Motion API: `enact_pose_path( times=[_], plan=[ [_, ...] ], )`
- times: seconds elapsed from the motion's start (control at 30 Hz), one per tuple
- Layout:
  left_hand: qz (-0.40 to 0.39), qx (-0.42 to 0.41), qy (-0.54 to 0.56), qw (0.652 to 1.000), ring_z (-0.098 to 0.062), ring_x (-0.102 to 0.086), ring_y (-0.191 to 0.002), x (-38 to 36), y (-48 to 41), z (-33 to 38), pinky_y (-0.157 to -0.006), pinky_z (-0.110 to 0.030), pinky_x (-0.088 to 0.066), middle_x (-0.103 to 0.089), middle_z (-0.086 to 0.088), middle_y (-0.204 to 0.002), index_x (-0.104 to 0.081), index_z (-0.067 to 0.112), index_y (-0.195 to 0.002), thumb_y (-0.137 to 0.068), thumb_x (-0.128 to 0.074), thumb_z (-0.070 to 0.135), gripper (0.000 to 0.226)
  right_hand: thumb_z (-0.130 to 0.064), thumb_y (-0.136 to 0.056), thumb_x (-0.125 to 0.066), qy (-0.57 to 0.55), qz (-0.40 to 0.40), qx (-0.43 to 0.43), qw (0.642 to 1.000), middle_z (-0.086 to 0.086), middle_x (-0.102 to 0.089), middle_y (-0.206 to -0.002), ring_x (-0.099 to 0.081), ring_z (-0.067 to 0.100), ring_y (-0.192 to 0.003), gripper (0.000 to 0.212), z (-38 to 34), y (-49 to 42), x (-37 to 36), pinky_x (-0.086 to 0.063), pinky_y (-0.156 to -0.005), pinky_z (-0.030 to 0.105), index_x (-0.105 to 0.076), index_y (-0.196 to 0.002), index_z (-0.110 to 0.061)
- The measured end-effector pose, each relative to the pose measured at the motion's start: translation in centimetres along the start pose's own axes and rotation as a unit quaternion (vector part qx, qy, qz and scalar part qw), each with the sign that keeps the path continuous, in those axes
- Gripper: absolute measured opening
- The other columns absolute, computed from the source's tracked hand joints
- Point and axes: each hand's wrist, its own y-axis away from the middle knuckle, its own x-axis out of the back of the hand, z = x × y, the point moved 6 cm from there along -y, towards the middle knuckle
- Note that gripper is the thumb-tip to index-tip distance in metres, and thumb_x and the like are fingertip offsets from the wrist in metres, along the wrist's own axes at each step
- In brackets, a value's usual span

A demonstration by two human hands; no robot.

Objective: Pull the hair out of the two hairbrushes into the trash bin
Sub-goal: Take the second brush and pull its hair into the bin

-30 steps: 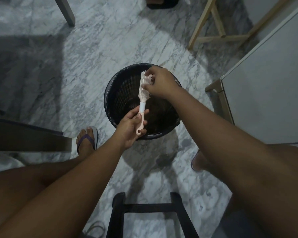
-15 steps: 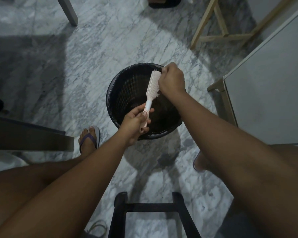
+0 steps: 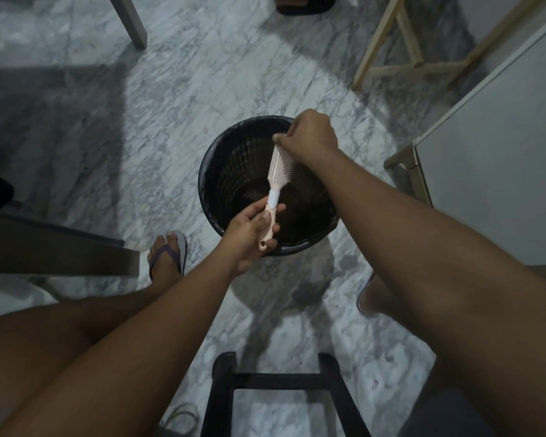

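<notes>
Marble floor (image 3: 202, 74) bears a trash bin (image 3: 209, 171) holding brownish clumps (image 3: 300, 212).

Both arms are bare along all of their visible length. The left hand (image 3: 249, 234), at the near rim of the bin (image 3: 208, 184), has short, pale nails. The right hand (image 3: 312, 137), over the bin's far rim, shows only its back. The left foot (image 3: 164, 263), left of the bin, wears a flip-flop (image 3: 182, 247) with a pale grey sole and a purple Y-strap (image 3: 158, 257); its toenails are pale. The right foot (image 3: 375, 298), right of the bin and nearer, is mostly hidden; a pale sole edge (image 3: 361, 299) shows beside it. The left thigh (image 3: 29, 357) is bare. Dark blue-grey cloth (image 3: 448, 414) shows far nearer than the bin, on the right; the garment cannot be told.
</notes>
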Motion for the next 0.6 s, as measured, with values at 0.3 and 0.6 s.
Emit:
enact_pose_path(
  times=[0.3, 0.6],
  plan=[
    [-0.013, 0.021, 0.076, 0.997, -0.011, -0.053, -0.068, 0.3, -0.2, 0.4, -0.045, -0.018, -0.031, -0.068, -0.003, -0.121, -0.048, 0.013, -0.142, -0.104, -0.039, 0.007, 0.040, -0.011, -0.099, -0.055, -0.312, 0.027, -0.088, 0.946, 0.011, -0.068, -0.071, -0.070, 0.022, -0.058, 0.024, 1.2, 0.7, -1.0, -0.062, -0.054, 0.040, -0.062, -0.078, -0.002],
    [-0.006, 0.022, 0.070, 0.997, -0.012, -0.053, -0.067, 0.3, 0.1, 0.1, -0.043, -0.018, -0.032, -0.067, -0.006, -0.122, -0.049, 0.012, -0.140, -0.103, -0.040, 0.005, 0.039, -0.016, -0.099, -0.051, -0.332, 0.043, -0.038, 0.942, 0.001, -0.068, -0.073, -0.063, 0.013, -0.064, 0.021, 2.3, 3.4, -1.2, -0.057, -0.052, 0.027, -0.065, -0.089, -0.004]
  ],
)
